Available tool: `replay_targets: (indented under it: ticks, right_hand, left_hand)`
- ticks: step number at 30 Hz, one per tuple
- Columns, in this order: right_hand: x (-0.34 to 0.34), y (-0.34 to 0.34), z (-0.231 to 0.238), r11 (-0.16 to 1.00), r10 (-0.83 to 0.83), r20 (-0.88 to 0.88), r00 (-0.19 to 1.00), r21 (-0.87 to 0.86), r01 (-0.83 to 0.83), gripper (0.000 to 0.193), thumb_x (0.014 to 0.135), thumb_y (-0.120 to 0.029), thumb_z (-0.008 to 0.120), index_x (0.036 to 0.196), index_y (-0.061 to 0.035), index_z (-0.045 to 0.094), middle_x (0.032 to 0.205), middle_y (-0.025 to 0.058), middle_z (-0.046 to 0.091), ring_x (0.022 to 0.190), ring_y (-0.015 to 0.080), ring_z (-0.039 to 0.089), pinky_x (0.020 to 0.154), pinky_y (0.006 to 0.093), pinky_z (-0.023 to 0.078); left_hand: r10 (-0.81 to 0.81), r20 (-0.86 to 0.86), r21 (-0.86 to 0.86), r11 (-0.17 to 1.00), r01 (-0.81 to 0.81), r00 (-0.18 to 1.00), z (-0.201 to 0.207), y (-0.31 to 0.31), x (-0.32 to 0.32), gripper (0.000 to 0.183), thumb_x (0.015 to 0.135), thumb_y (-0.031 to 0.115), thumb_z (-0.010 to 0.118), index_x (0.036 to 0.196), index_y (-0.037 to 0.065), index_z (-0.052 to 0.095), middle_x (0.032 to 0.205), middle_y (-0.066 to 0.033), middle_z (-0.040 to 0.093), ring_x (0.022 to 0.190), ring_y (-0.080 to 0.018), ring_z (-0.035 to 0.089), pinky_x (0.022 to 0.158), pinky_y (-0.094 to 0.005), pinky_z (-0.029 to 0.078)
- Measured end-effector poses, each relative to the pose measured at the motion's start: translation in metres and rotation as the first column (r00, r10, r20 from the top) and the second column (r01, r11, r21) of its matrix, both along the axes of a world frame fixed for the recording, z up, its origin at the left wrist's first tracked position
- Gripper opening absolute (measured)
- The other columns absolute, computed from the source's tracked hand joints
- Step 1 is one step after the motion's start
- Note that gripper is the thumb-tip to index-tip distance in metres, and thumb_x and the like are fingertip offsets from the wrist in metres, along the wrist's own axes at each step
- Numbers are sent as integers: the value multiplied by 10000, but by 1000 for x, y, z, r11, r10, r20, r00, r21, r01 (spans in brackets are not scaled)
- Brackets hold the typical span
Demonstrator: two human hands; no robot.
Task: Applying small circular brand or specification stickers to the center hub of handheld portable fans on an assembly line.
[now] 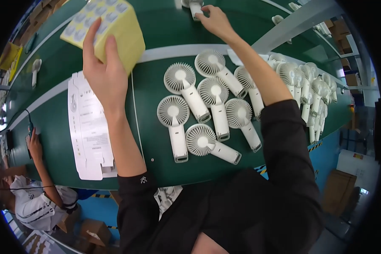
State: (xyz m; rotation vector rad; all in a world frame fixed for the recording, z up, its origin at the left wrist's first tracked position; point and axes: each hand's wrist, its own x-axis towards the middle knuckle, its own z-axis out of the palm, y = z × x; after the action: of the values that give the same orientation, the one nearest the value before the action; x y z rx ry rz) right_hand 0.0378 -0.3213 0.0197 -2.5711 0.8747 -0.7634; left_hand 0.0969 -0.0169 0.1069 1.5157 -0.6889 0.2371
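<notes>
My left hand (108,82) is closed on a yellow block (131,44), which looks like a thick stack of sheets with round silver-grey stickers on its face. Index finger and thumb press against it; the other fingers are hidden. At the far edge of the view, my right hand (218,24) pinches the handle of a white handheld fan (194,8), whose head is partly cut off. Between my arms, several white handheld fans (180,78) lie loosely on the green table (152,169). Under my left forearm rests a flat white printed carton (86,131).
A dense pile of fans (302,80) lies to the right, near a grey metal post (298,23). At the left, a co-worker's hand (34,146) is on the table; another fan (36,70) lies beyond it. A white strip (173,51) crosses the table.
</notes>
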Motion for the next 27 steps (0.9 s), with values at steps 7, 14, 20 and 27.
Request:
replay_targets:
  ticks: [7, 14, 20, 27]
  right_hand:
    - [-91, 102, 72, 805, 241, 388, 890, 432, -406, 303, 960, -172, 628, 1189, 27, 615, 1040, 98, 684, 935, 138, 652, 856, 276, 508]
    - [-114, 143, 98, 753, 305, 543, 782, 365, -547, 386, 922, -50, 667, 1271, 33, 527, 1018, 91, 636, 969, 145, 617, 883, 290, 500]
    - [-121, 144, 97, 728, 408, 542, 735, 292, -620, 370, 908, 8, 654, 1261, 19, 543, 996, 72, 629, 931, 130, 605, 908, 296, 478]
    - [-113, 150, 101, 905, 414, 383, 826, -269, -329, 299, 813, -18, 730, 1105, -63, 686, 1086, 98, 609, 1018, 267, 573, 868, 363, 473]
  left_hand:
    - [-414, -133, 108, 897, 428, 901, -1, 0, -9, 355, 942, 131, 630, 1292, 73, 628, 1165, -114, 665, 1015, -143, 614, 890, -265, 488]
    - [-583, -241, 143, 770, 622, 776, 12, -6, -29, 348, 931, 145, 654, 1272, 79, 632, 1147, -94, 669, 1016, -157, 639, 881, -297, 519]
    - [-582, -281, -28, 800, 600, 763, 11, -5, -32, 363, 900, 114, 697, 1254, 71, 636, 1152, -84, 672, 1003, -139, 647, 855, -270, 529]
    - [-527, -124, 199, 817, 541, 841, 8, -5, -26, 265, 903, 107, 696, 1160, 42, 673, 1004, -77, 723, 874, -116, 677, 759, -252, 538]
